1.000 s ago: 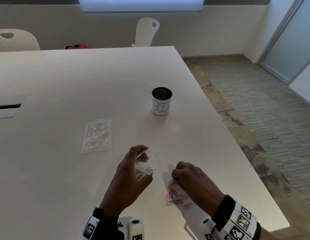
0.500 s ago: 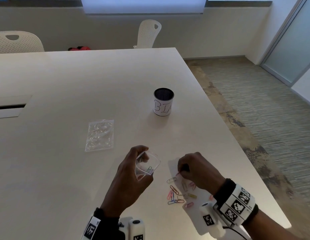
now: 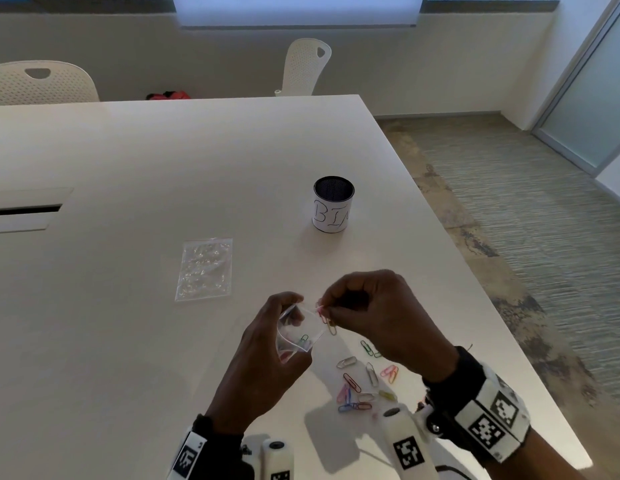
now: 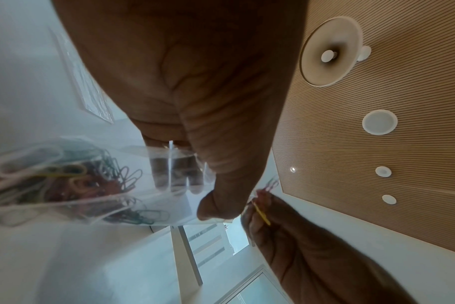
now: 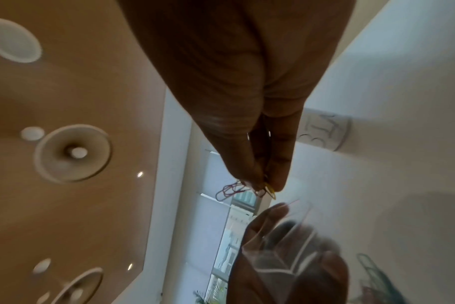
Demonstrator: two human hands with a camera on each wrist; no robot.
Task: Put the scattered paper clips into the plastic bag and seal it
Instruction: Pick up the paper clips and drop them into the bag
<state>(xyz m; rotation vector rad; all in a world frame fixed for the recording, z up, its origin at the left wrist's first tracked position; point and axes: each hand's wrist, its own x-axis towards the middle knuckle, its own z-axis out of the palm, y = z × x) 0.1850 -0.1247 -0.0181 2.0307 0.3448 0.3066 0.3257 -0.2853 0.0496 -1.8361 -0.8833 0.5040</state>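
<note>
My left hand [image 3: 284, 327] holds a small clear plastic bag [image 3: 298, 332] above the table, its mouth spread toward the right. Several coloured paper clips [image 4: 65, 176] lie inside the bag. My right hand [image 3: 327, 311] pinches a few paper clips [image 3: 327, 322], red and yellow among them, right at the bag's mouth; the right wrist view shows these pinched clips [image 5: 247, 189] just above the plastic bag [image 5: 294, 253]. Several loose paper clips [image 3: 364, 382] lie scattered on the white table [image 3: 128, 341] below my right wrist.
A second clear bag [image 3: 204, 270] lies flat on the table to the left of my hands. A black mesh cup [image 3: 333, 209] with a white label stands further back. The table's right edge [image 3: 509, 317] is close to the clips. Chairs stand beyond the far edge.
My right hand has lifted off the pile with a few clips and moved up and left to the bag's mouth. The left hand keeps the bag in about the same place.
</note>
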